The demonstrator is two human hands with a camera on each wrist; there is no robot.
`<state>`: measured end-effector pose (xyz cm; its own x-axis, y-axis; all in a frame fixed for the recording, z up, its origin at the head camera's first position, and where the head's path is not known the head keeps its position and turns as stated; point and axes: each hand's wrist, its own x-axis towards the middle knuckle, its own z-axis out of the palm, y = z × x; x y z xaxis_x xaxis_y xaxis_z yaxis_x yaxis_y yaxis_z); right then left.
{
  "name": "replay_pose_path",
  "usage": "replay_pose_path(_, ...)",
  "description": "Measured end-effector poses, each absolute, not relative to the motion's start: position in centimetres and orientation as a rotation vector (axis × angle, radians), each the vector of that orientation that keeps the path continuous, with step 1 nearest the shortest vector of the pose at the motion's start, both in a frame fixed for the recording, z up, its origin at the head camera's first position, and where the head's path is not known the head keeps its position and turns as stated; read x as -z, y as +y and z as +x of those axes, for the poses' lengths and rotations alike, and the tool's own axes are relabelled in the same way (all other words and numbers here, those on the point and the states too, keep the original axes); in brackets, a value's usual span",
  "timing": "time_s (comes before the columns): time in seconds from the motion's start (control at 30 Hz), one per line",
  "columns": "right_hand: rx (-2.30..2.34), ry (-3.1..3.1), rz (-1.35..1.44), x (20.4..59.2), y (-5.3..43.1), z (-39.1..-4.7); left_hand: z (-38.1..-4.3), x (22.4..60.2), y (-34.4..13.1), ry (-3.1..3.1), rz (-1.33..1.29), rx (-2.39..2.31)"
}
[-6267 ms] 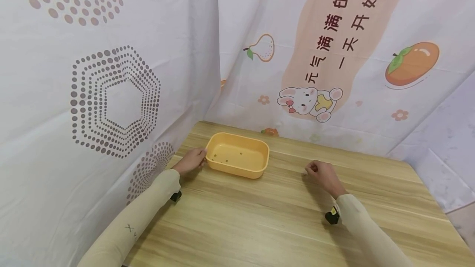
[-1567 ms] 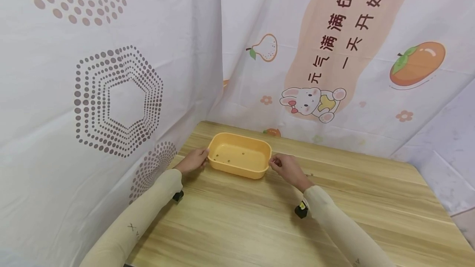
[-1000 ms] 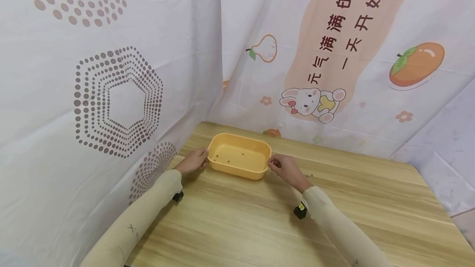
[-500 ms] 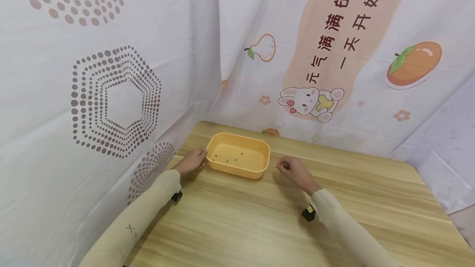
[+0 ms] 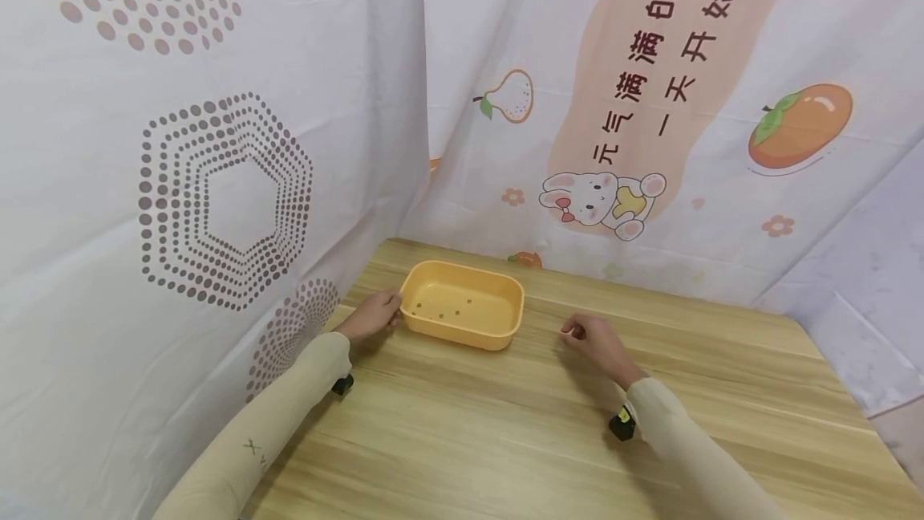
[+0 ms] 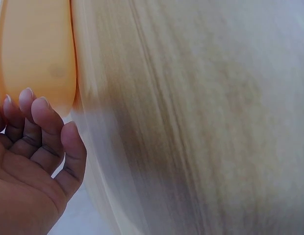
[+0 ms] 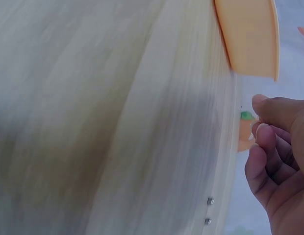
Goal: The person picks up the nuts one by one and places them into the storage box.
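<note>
A yellow plastic box [image 5: 462, 334] stands on the table with several small metal nuts [image 5: 458, 313] lying on its floor. My left hand [image 5: 371, 315] holds the box's left end, thumb at the rim; in the left wrist view its fingers [image 6: 46, 115] curl against the outer wall. To the right of the box, my right hand [image 5: 595, 343] is over the table. Its thumb and index finger are slightly apart, with nothing visible between them. Two nuts [image 7: 210, 200] lie on the tabletop below it in the right wrist view; the hand hides them in the head view.
The wood-grain table [image 5: 462, 432] reaches back to a printed cloth [image 5: 498, 175] with fruit and a rabbit on it. Another white cloth [image 5: 346, 143] hangs along the left side. A black wrist camera [image 5: 622, 424] sits under the right sleeve.
My right hand was at the box's right rim and has moved away to the right, its fingers loosening. One more nut now lies in the box. The left hand stays put.
</note>
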<state>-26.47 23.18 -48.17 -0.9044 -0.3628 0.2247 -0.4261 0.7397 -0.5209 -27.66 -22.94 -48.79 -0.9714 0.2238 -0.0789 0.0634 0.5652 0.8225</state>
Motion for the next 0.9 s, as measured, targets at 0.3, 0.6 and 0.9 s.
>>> replay_pose_path(0.3, -0.869, -2.847, 0.605, 48.6, 25.7, -26.5, -27.8, 48.7, -23.0, 2.600, 0.226, -1.394)
replay_pose_path(0.6, -0.816, -2.844, 0.577, 49.7, 28.0, -26.7, -27.5, 48.4, -22.9, 2.584, 0.228, -1.398)
replay_pose_path(0.9, -0.761, -2.874, 0.534, 50.6, 29.3, -26.8, -27.5, 48.4, -22.8, 2.577, 0.212, -1.394)
